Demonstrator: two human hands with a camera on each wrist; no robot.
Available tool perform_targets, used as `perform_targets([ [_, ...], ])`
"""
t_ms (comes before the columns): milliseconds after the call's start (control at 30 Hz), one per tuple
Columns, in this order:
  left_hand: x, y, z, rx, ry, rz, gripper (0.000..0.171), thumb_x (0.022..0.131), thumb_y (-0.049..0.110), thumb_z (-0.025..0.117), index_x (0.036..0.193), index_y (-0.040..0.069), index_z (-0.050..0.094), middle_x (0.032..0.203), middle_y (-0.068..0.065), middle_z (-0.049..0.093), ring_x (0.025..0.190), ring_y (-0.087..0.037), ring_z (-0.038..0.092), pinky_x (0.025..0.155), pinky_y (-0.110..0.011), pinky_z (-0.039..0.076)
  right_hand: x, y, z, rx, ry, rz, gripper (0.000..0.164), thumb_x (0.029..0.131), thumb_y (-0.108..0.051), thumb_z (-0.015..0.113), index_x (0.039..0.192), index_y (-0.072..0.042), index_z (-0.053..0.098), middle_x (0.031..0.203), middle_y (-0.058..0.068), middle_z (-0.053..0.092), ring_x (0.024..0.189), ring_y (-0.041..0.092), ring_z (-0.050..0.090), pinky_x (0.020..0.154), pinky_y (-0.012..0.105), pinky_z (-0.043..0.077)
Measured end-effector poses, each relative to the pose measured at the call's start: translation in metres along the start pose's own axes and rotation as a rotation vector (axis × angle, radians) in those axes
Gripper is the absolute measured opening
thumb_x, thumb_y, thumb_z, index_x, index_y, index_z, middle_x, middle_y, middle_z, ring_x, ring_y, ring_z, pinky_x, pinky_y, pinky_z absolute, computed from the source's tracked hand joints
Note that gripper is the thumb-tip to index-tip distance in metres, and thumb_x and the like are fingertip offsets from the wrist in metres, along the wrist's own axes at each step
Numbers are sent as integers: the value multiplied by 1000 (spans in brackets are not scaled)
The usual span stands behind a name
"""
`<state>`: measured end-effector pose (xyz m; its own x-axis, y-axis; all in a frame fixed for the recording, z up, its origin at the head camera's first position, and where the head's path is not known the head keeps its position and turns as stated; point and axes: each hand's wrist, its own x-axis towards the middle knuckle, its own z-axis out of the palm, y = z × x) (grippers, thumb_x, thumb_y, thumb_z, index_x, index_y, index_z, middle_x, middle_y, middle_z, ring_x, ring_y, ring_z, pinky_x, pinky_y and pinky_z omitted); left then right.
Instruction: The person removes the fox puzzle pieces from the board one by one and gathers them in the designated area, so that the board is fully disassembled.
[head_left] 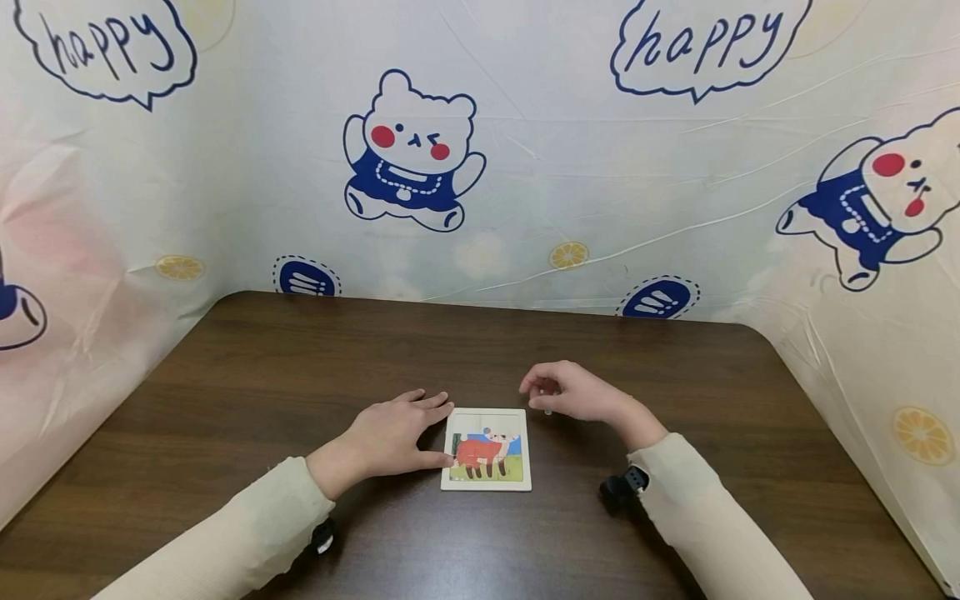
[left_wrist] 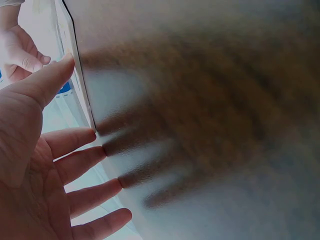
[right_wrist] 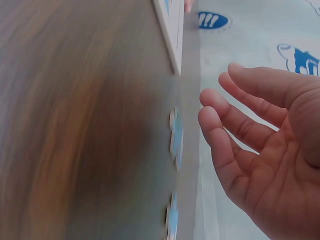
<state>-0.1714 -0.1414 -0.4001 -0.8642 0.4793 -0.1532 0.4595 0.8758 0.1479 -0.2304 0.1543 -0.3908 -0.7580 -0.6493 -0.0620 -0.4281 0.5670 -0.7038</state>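
A small square jigsaw puzzle (head_left: 491,454) in a white frame shows a red animal on green ground, with a pale band along its top. My left hand (head_left: 393,435) lies along its left side, fingers spread, the thumb and index fingertips at the frame edge. In the left wrist view, the left hand's fingers (left_wrist: 82,162) are straight. To the right of the puzzle, my right hand (head_left: 573,392) is held low over the table, its fingers loosely bent with nothing between them. Beside it in the right wrist view lie small light-blue puzzle pieces (right_wrist: 176,137), seen nearly edge-on.
The dark brown wooden table (head_left: 337,350) has rounded far corners. A pale cloth (head_left: 540,167) printed with bears and the word happy encloses it at the back and sides. A black wrist device (head_left: 622,490) is at the right sleeve.
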Motion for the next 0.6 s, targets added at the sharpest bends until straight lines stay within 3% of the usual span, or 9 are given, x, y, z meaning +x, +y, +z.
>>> perform_targets([
  [600,2,-1,-1,6,-5,7,80,81,66,68,145,22,53,154,0,47,141,-33,44,94,-53,53,34,-37,36,-50,-182,-79,15,96,-8,64,108,-3,70,90,0,66,78,6,53,74,19,47],
])
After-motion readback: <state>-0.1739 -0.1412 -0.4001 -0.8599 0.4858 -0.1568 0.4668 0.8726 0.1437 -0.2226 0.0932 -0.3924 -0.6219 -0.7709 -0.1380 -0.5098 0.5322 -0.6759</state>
